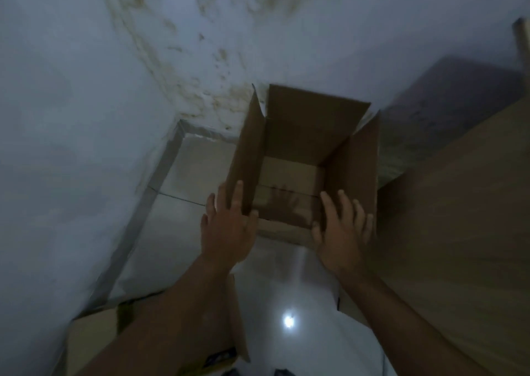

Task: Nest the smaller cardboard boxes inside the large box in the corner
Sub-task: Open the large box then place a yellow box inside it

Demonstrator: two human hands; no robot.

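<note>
The fingers (348, 203) of both hands are spread wide and hold nothing. The left hand (226, 226) touches the left flap of the large box (292, 175); the right hand (341, 232) is at its near edge. The box stands in the middle of the frame, by the wall corner, mouth up, looking empty. Its long side runs up and down. A smaller box (94, 338) waits at the lower left, not yet put inside

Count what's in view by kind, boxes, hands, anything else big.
Cardboard boxes: 2, an open box in the corner and another box lower left.
Hands: 2, left hand and right hand.
Wooden panel: 1.
Total: 5.
</note>
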